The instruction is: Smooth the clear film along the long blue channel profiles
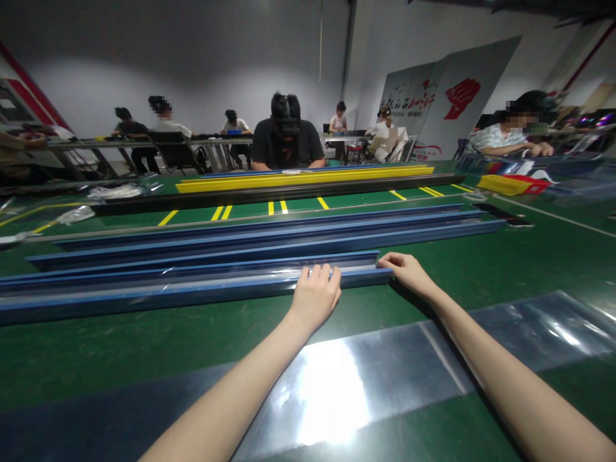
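A long blue channel [231, 292] lies across the green table, with a clear plastic strip [250, 272] along its inside. My left hand [316, 294] is closed over the channel's near wall, a short way left of its right end, with the fingers curled into the trough. At that right end is my right hand [409, 272], its thumb and fingertips pinched together against the edge. Whatever lies between those fingertips is too small to make out. Beneath my forearms, a wide clear plastic sheet [394, 359] lies flat and reflects the light.
Just beyond lie more blue channels [308, 240], then a black rail [289, 192] and yellow rails [308, 178]. A dark phone-like object [513, 219] and a yellow and red tray [510, 185] are to the right. A person [287, 138] sits opposite; others work around.
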Available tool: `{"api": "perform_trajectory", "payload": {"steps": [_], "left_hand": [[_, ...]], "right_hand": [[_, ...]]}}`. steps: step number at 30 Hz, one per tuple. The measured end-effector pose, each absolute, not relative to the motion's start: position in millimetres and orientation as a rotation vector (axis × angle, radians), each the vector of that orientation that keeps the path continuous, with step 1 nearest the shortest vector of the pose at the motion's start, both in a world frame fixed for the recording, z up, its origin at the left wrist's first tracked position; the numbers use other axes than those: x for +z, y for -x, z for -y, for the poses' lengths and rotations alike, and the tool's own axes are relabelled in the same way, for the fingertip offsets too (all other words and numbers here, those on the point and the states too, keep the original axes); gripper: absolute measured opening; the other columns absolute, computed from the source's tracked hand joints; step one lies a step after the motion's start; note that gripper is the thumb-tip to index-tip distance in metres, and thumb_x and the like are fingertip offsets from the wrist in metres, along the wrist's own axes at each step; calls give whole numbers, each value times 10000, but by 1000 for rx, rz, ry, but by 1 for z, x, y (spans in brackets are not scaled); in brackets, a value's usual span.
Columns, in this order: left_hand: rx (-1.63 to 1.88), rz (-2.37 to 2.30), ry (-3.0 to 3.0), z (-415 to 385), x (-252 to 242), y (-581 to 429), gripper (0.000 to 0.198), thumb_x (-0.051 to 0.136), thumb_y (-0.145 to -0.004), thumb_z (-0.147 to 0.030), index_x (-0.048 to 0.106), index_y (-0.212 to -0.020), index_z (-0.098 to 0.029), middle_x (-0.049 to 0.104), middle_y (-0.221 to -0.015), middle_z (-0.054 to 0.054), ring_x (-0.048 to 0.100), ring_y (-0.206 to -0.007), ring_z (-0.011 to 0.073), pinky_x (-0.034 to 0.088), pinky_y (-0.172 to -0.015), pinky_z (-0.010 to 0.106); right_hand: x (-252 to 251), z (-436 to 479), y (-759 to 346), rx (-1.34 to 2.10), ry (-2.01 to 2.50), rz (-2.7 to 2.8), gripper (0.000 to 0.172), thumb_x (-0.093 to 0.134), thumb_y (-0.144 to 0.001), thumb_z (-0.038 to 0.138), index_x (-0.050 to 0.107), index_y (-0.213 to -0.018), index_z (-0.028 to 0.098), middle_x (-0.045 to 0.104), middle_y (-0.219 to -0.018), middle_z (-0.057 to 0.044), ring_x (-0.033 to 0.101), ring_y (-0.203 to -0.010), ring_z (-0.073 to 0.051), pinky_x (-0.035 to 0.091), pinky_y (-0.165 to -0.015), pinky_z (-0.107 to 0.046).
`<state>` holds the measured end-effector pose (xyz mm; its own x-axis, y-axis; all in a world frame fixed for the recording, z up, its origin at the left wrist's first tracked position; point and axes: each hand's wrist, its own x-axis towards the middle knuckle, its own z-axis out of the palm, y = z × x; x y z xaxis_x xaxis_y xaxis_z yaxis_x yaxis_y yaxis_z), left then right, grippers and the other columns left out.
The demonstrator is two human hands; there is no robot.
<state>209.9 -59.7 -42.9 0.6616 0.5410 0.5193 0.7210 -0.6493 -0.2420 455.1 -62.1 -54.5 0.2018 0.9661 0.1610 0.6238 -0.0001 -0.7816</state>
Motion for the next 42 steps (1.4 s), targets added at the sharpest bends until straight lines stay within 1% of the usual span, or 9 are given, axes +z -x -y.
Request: {"api": "perform_trajectory", "payload": {"steps": [6, 13, 20, 31, 42], "left_hand": [[-575, 995, 2463, 60, -43, -210, 234, 398, -844, -234, 533, -1017, -155, 574, -888, 75, 506, -809, 211, 329, -679, 342], [-576, 994, 2467, 58, -44, -210, 232, 376, -851, -228, 531, -1010, -159, 574, -908, 70, 504, -805, 210, 330, -676, 345], [-559, 1003, 2470, 59, -43, -210, 232, 364, -855, -226, 537, -994, -156, 572, -869, 72, 504, -803, 209, 327, -675, 341], [-569, 1033, 2479, 59, -42, -211, 256, 340, -867, -226, 542, -1009, -156, 571, -854, 80, 510, -811, 210, 328, -697, 340], [-570, 1040, 2488, 58, -42, -211, 250, 345, -865, -233, 543, -999, -159, 577, -859, 74, 516, -806, 211, 324, -684, 338]], "right_hand": [[-51, 65, -452, 494, 1776, 1554, 253, 484, -694, 389, 598, -635, 172, 606, -616, -11, 537, -636, -149, 370, -591, -239], [-49, 66, -451, 478, 1802, 1570, 284, 474, -688, 414, 611, -659, 168, 612, -612, -18, 540, -624, -156, 372, -588, -247], [-46, 67, -448, 447, 1821, 1584, 289, 464, -683, 414, 611, -644, 167, 617, -615, -26, 547, -632, -164, 376, -592, -255], [-48, 66, -448, 396, 1831, 1593, 268, 467, -687, 395, 616, -646, 176, 630, -627, -25, 557, -647, -169, 381, -600, -253], [-52, 65, -449, 376, 1830, 1587, 268, 470, -703, 395, 619, -670, 175, 635, -646, -23, 557, -657, -166, 378, -608, -247]]}}
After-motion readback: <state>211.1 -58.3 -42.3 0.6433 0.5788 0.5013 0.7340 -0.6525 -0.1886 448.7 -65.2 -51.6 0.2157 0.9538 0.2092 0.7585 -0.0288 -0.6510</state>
